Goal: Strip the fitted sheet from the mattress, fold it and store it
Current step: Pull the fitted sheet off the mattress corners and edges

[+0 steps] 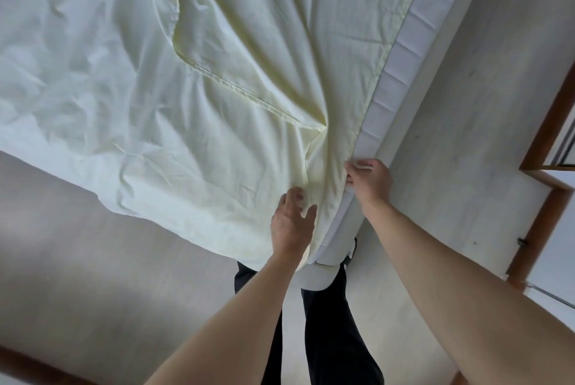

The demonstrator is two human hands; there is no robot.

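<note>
Two hands: both work at the near corner of the bed.
Sheet: the pale yellow-white cotton fitted sheet (193, 79) lies loose and wrinkled over the top of the bed, with a hemmed edge folded back across the middle.
Mattress: the white quilted mattress (413, 39) shows bare along its right side, where the sheet has come off.
Left hand: the left hand (292, 223) rests on the sheet near the corner, thumb and fingers curling into a fold of cloth, so it seems to hold it.
Right hand: the right hand (368, 181) pinches the sheet's edge at the mattress's right side, fingers closed on the cloth.
Done: the right side and the near corner look pulled free.
Left to do: take the sheet all the way off, fold it, put it away.
Hard to see: the far corners are cut off at the top. The near left edge hangs over the grey floor (93, 244), so I cannot tell if it is free. No storage spot shows.
</note>
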